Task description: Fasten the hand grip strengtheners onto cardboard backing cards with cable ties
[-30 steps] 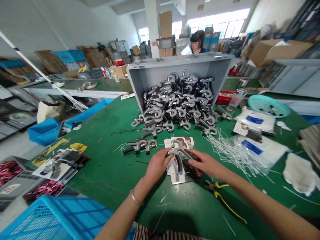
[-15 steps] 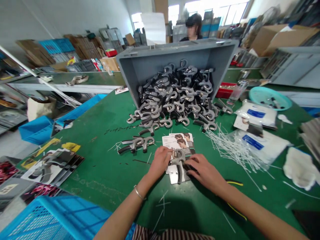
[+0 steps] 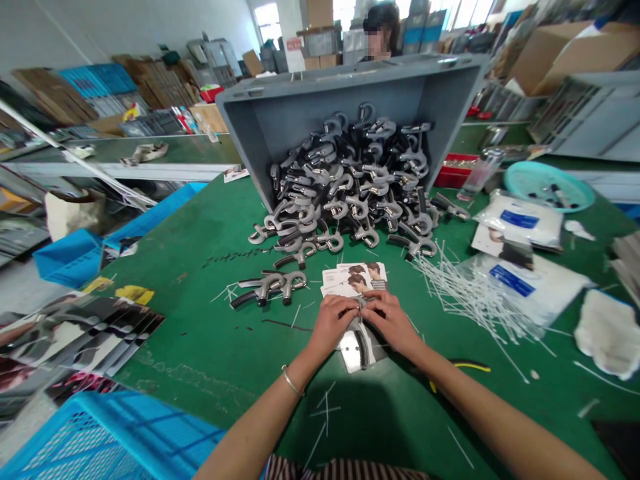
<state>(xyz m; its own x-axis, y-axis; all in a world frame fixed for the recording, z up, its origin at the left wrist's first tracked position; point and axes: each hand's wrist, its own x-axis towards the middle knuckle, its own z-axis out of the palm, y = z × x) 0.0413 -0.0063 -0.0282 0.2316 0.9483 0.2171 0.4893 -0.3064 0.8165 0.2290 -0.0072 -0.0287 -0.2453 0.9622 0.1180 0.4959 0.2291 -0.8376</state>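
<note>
A grey and black hand grip strengthener (image 3: 361, 341) lies on printed cards (image 3: 350, 283) in front of me, one handle pointing toward me. My left hand (image 3: 336, 321) closes on its top from the left. From the right, my right hand (image 3: 393, 323) pinches at the same spot, the fingertips of both hands nearly meeting. Those fingers cover the spring end, so any small piece between them is hidden. To the left rest a few more hand grips (image 3: 270, 288). White zip ties (image 3: 480, 310) lie in a loose heap at the right.
A grey crate (image 3: 345, 80) on its side spills hand grips (image 3: 350, 193) onto the green table (image 3: 210, 353). Yellow-handled pliers (image 3: 470, 365) lie by my right forearm. Plastic bags (image 3: 525, 217) and a turquoise dish (image 3: 550, 175) stand right; a blue basket (image 3: 115, 427) is front left. A person (image 3: 383, 30) is behind.
My right hand has moved from the handle up to the top of the hand grip, close against my left fingers. The view has shifted slightly.
</note>
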